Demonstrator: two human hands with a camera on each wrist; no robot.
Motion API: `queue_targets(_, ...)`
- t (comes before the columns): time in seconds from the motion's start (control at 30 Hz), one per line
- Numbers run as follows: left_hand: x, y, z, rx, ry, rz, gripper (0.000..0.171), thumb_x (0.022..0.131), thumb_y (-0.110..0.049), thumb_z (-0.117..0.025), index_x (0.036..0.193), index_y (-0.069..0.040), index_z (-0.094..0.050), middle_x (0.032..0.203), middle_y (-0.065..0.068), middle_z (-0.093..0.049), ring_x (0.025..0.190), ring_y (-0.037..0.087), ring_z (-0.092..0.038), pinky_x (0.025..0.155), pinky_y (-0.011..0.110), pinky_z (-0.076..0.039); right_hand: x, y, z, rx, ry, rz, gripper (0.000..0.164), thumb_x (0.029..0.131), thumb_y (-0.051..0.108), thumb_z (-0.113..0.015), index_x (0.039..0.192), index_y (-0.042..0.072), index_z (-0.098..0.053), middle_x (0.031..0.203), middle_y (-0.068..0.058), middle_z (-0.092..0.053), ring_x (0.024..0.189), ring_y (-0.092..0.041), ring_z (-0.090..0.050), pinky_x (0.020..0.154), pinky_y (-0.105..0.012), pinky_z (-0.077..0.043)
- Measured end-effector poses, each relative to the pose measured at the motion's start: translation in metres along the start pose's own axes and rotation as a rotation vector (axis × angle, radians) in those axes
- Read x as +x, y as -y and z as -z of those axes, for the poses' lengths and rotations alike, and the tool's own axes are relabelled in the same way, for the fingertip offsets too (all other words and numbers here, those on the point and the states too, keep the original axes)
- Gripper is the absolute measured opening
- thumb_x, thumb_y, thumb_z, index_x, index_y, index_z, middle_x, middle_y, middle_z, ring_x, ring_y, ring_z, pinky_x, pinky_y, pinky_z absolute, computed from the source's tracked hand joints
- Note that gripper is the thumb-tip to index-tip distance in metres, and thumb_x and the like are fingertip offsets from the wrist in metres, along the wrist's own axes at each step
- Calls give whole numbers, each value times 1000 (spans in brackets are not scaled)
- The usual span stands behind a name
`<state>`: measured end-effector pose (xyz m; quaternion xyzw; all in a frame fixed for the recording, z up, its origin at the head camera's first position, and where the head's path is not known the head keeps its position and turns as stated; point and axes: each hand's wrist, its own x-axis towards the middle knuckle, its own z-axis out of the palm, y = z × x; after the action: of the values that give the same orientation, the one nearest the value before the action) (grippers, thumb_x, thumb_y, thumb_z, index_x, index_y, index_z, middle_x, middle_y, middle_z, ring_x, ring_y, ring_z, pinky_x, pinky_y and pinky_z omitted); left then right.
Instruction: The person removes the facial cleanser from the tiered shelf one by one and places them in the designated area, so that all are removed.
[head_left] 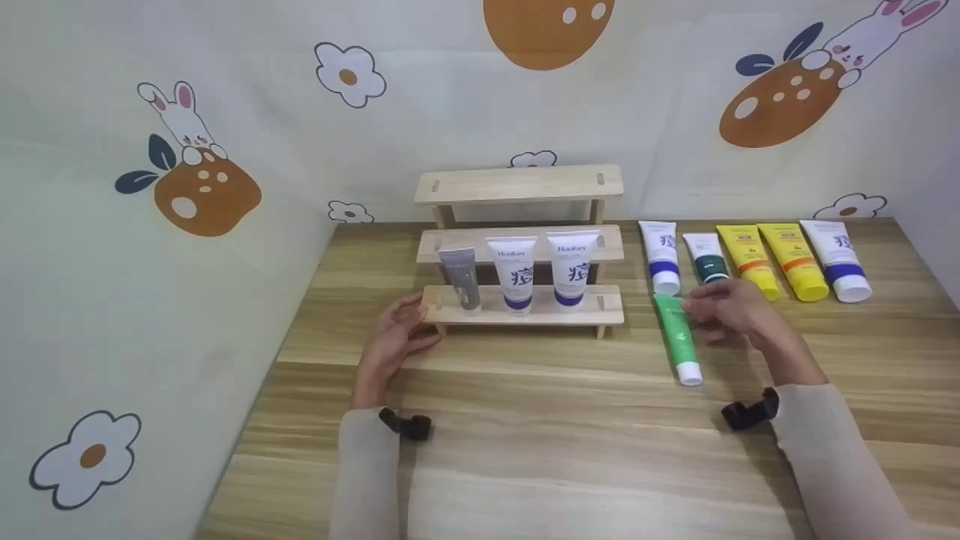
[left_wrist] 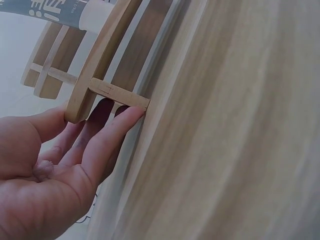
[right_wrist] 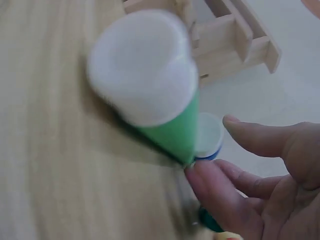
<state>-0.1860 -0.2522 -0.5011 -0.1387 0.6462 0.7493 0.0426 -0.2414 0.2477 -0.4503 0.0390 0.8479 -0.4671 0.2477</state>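
My left hand [head_left: 394, 330] holds the left end of the lowest shelf of a three-tier wooden display rack [head_left: 525, 184]. In the left wrist view the thumb lies against the shelf end, with fingers under it beside the leg. On that shelf stand a grey tube [head_left: 461, 277] and two white-and-blue tubes [head_left: 513, 266] [head_left: 571, 262], caps down. A green tube [head_left: 679, 334] with a white cap lies on the table, right of the rack. My right hand [head_left: 731, 311] is at its upper end; in the right wrist view, a finger touches the tube while the thumb stands apart.
Behind the right hand lies a row of tubes: a white-and-blue one [head_left: 660, 251], a white-and-dark-green one [head_left: 705, 253], two yellow ones [head_left: 746, 255] [head_left: 791, 255] and another white-and-blue one [head_left: 834, 255]. A patterned cloth [head_left: 435, 112] hangs behind the wooden table [head_left: 540, 442].
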Motion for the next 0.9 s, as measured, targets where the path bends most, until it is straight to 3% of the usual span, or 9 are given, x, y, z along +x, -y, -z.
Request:
queue_targets(0.3, -1, 1, -1, -7, 0, 8, 42, 104, -6, -49, 146, -2, -44, 139, 23, -51, 114, 28, -64, 89, 41, -65, -38, 49, -24, -96, -112, 223, 55, 95, 38, -70, 132, 0, -57, 130, -24, -61, 99, -22, -67, 80, -27, -65)
queue_targets(0.57, -2, 0, 1, 11, 6, 17, 43, 105, -8, -49, 147, -4, -42, 146, 22, -48, 123, 33, -60, 91, 41, -64, -50, 84, -50, -146, -209, 442, 49, 94, 31, -72, 132, 3, -58, 128, -19, -65, 117, -32, -63, 78, -6, -50)
queue_targets(0.73, -3, -1, 0, 21, 2, 15, 43, 105, -8, -48, 147, -4, -42, 148, 21, -47, 130, 39, -55, 92, 41, -64, -43, 92, -66, -48, -210, 498, 55, 92, 29, -75, 137, 3, -55, 131, -18, -63, 119, -32, -63, 85, -9, -56)
queue_targets(0.9, -3, -1, 0, 21, 3, 9, 42, 105, -7, -48, 146, -4, -43, 144, 22, -49, 124, 34, -58, 89, 40, -65, -33, 93, -82, 70, -200, 552, 55, 89, 17, -77, 136, -1, -54, 132, -20, -62, 124, -34, -60, 97, -18, -58)
